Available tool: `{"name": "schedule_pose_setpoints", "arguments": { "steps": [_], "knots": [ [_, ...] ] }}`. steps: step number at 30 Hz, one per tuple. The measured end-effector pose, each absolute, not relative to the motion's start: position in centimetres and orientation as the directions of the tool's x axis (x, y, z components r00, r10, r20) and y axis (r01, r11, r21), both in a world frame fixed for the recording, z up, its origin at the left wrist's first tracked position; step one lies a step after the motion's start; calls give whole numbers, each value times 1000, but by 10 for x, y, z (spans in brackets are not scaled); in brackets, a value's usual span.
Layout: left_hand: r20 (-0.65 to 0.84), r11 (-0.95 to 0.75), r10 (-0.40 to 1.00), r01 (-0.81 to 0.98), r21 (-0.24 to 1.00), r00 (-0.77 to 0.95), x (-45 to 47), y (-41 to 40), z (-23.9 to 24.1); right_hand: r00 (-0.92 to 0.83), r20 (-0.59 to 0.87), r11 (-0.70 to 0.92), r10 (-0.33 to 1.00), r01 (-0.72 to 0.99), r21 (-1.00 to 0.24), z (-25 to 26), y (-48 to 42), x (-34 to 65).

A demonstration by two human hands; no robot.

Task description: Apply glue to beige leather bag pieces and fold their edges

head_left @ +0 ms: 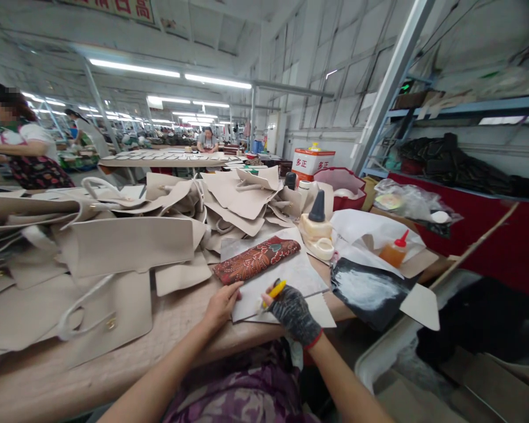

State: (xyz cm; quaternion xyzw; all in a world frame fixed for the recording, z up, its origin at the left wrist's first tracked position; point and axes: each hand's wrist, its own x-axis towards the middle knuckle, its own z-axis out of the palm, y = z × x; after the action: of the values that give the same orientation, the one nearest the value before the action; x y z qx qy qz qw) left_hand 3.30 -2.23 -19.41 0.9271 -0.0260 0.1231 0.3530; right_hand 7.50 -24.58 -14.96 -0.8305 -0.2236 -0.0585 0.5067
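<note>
Purple camouflage-patterned clothing (242,388) nearest, six o'clock. Red-brown floral case (258,258) on grey board (306,275) atop worktop (176,320). From case: gloved right hand (293,314) at five, grasping yellow tool (277,288); bare left hand (221,304) at seven, released, just beside case; black-nozzled bottle (316,232) at two; beige handbag pieces (134,244) at nine.
</note>
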Motion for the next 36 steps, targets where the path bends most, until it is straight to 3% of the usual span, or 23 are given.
{"name": "schedule_pose_setpoints", "arguments": {
  "steps": [2,4,7,13,17,19,22,24,27,29,33,36],
  "knots": [
    [198,-677,74,-96,730,977,36,-21,-195,855,267,-251,445,405,-879,-156,-222,60],
    [178,-632,72,-93,769,981,38,-19,-196,828,229,-264,512,406,-875,-159,-206,49],
    [168,-643,56,-93,760,984,38,-19,-197,830,259,-393,493,478,-785,-155,-199,46],
    [161,-717,54,-74,693,986,32,-23,-190,774,242,-347,585,508,-788,-156,-194,47],
    [150,-764,4,-94,638,989,25,-26,-180,830,262,-316,492,450,-835,-169,-221,73],
    [156,-806,-48,-131,578,987,21,-26,-175,892,258,-426,372,411,-806,-170,-247,90],
    [171,-840,-148,-215,499,974,20,-27,-169,916,341,-640,211,393,-661,-166,-274,102],
    [152,-847,-204,-252,469,967,20,-26,-166,884,401,-632,241,456,-626,-165,-274,98],
    [74,-860,-257,-263,438,964,22,-25,-160,848,379,-467,370,522,-714,-168,-266,93],
    [17,-872,-271,-253,419,962,23,-25,-155,881,331,-488,339,466,-738,-168,-270,97],
    [-70,-910,-276,-237,341,959,23,-31,-141,913,382,-721,140,359,-593,-161,-290,107],
    [-125,-953,-249,-220,210,960,22,-42,-134,880,407,-593,244,468,-656,-163,-279,97]
  ]
}}
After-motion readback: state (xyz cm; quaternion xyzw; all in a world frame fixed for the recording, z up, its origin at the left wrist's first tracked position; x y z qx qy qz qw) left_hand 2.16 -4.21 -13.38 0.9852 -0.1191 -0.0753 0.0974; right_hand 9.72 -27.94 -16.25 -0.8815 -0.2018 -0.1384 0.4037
